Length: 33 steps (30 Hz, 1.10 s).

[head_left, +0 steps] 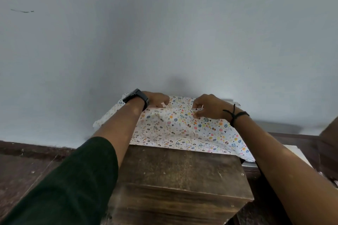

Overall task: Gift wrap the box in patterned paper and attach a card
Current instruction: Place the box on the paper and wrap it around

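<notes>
White wrapping paper with small coloured shapes [182, 129] lies draped over a raised form at the far end of a dark wooden stool; the box itself is hidden under it. My left hand [157, 99] pinches the paper's folded edge at the top left, fingers curled. My right hand [208, 107] pinches the same edge a little to the right, holding a small white strip, perhaps tape, between thumb and finger. No card is visible.
The wooden stool [182, 173] stands against a pale grey wall [164, 33]. A white flat object [300, 153] lies low at the right beside the stool. Dark floor [27, 170] spreads to the left.
</notes>
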### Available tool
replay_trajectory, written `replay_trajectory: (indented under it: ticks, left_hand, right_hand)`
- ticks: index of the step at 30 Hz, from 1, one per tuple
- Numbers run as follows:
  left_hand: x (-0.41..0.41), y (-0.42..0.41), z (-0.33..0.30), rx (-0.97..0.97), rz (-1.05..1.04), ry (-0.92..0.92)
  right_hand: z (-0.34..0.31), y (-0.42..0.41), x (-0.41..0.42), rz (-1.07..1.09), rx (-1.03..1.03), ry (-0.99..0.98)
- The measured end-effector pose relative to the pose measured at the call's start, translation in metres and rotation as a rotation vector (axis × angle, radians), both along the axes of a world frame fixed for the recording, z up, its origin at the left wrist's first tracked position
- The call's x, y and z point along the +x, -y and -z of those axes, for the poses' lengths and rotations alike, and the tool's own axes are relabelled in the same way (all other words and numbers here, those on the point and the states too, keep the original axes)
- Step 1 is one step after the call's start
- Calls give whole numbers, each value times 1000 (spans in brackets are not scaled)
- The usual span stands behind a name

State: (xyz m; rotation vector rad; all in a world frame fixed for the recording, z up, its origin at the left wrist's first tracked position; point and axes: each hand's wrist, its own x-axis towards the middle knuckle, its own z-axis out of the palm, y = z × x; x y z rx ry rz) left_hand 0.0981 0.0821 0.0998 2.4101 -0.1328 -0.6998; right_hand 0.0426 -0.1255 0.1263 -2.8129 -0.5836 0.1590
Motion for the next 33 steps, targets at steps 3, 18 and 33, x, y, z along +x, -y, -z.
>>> replay_trajectory:
  ticks: [3, 18, 33]
  left_hand:
    - [20, -1, -4, -36, 35, 36]
    - [70, 24, 8, 512, 321, 186]
    - [30, 17, 7, 466, 356, 233]
  right_hand:
    - [8, -1, 25, 51, -23, 16]
    - [48, -4, 97, 163, -78, -65]
    - [51, -1, 54, 104, -176, -117]
